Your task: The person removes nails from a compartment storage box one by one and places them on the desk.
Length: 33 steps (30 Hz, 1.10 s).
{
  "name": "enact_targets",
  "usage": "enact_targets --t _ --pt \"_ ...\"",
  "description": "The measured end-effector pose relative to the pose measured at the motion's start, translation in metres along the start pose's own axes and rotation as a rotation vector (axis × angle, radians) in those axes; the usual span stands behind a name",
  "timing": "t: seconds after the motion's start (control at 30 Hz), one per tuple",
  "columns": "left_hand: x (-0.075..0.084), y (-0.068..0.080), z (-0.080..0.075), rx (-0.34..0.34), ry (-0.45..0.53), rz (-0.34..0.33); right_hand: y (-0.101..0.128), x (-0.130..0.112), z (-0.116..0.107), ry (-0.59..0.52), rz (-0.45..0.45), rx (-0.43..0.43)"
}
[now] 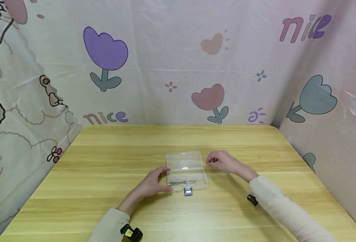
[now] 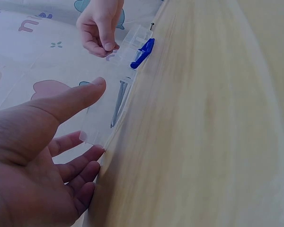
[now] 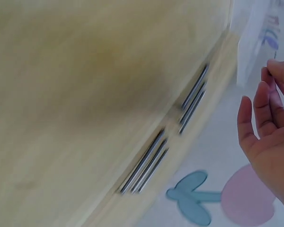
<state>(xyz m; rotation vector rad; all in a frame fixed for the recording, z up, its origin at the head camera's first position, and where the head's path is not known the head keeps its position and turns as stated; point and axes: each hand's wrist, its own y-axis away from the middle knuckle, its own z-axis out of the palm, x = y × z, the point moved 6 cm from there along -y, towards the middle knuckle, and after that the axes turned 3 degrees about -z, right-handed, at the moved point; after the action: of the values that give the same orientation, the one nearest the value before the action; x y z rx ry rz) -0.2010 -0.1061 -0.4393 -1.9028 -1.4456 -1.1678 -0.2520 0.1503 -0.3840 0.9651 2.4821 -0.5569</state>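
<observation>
A clear plastic box lies open near the middle of the bench, lid folded flat away from the person and the tray part nearer, with a blue latch on its near edge. Its long axis runs left to right across the person's view, and the latch side points back toward them. Inside the tray lie some thin metal pins, more or less along the box's long axis; the exact count is too small to tell.

The left hand rests against the left end of the box, thumb and fingers spread loosely and relaxed, steadying it without closing round it. The right hand hovers just right of the lid's corner, fingertips drawn together as if pinching something small; whether it has hold of anything the pictures do not show. In the right wrist view the fingers look only loosely curled.

The step seems to be loading or picking small parts at the open box. The next move probably calls for a fine fingertip placement over the shallow tray while the left hand keeps the light box from sliding.

Behind the box, a printed tulip cloth walls the bench.
</observation>
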Motion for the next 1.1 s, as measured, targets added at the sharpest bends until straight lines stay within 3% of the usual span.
enact_targets --t 0.2,0.63,1.1 --pt "0.002 0.001 0.0 0.002 -0.002 0.003 0.011 0.025 -0.014 -0.02 0.123 0.034" --pt "0.001 0.0 0.001 0.002 -0.001 0.012 0.03 0.059 -0.041 0.056 0.251 0.089" --pt "0.001 0.002 0.0 0.0 0.002 0.005 0.056 0.082 -0.06 0.048 0.255 0.18"
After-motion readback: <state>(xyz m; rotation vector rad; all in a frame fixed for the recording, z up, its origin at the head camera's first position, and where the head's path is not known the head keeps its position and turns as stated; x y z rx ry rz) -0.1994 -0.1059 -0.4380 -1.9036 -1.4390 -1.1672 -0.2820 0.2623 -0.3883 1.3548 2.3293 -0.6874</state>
